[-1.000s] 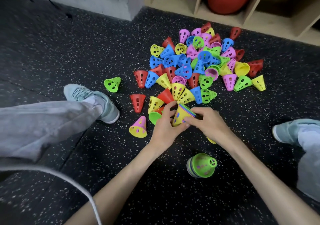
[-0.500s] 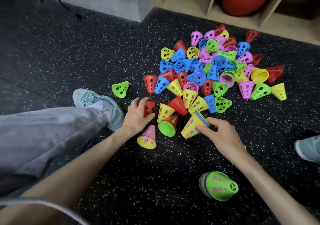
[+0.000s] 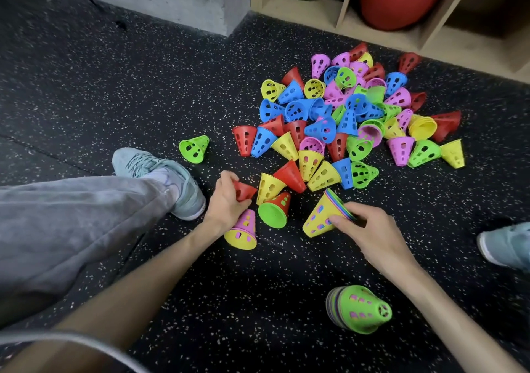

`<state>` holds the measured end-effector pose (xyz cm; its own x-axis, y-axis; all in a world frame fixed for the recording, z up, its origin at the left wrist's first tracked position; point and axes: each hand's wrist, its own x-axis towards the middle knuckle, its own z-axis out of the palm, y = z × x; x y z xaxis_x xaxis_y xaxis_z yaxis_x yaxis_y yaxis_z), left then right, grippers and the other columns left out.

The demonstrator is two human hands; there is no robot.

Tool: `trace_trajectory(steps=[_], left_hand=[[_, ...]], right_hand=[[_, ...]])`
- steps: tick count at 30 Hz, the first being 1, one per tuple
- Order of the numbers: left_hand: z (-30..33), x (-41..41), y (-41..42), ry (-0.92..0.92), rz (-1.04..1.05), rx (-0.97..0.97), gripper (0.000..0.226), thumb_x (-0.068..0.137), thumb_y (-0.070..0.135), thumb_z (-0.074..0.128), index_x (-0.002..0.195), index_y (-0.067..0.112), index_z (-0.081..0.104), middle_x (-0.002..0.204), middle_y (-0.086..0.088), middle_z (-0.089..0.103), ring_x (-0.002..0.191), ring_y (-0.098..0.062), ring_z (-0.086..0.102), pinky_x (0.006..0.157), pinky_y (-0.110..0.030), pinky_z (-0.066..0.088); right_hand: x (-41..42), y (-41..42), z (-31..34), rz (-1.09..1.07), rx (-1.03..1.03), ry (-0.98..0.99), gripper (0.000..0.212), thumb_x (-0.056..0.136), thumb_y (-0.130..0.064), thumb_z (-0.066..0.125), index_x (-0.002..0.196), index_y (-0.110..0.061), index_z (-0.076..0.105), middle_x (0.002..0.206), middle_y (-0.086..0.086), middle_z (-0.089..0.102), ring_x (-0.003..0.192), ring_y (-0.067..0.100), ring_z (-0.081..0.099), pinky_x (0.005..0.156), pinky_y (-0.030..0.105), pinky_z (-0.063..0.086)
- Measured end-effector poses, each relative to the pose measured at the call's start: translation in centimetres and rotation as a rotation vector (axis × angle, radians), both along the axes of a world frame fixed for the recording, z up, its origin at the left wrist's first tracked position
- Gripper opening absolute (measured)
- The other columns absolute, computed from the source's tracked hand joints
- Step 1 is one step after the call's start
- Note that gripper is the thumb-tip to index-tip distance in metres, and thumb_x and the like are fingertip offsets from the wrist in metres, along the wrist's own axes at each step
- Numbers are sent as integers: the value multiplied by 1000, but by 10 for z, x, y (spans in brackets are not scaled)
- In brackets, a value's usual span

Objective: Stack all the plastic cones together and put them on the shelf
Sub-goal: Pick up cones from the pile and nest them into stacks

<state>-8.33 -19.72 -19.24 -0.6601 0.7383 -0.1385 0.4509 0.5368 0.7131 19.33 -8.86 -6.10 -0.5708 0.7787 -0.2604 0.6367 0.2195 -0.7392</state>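
Left hand (image 3: 226, 200) curls its fingers round a red cone (image 3: 243, 190) at the near left edge of the loose cone pile (image 3: 338, 120). Right hand (image 3: 364, 229), at its 3 o'clock, pinches the rim of a yellow-topped nested stack (image 3: 322, 218). A green-topped stack (image 3: 360, 309) lies at 5 o'clock. The shelf (image 3: 344, 8) stands at 12 o'clock. No readable writing shows.

Bare floor (image 3: 258, 301) lies open nearside of the cone pile (image 3: 344, 120); my shoe (image 3: 172, 180) crowds its left.
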Motion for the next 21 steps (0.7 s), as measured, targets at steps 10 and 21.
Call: trace_trajectory(steps=[10,21], left_hand=[[77,48,-5,-99,-128,325,83,86,23,83,150,23,31,146,5,49,121,-11,56,100,-23,48],[121,135,-4,64,-606,215,86,91,33,77,157,32,22,160,5,40,142,-17,40,121,-40,33]], right_hand=[[1,-12,29,-183,92,201,30,94,-44,65,113,-23,75,109,-14,73,104,9,63,90,31,46],[61,-43,45,-313,108,364,20,98,-39,63,92,-24,73,87,11,71,73,25,55,71,41,43]])
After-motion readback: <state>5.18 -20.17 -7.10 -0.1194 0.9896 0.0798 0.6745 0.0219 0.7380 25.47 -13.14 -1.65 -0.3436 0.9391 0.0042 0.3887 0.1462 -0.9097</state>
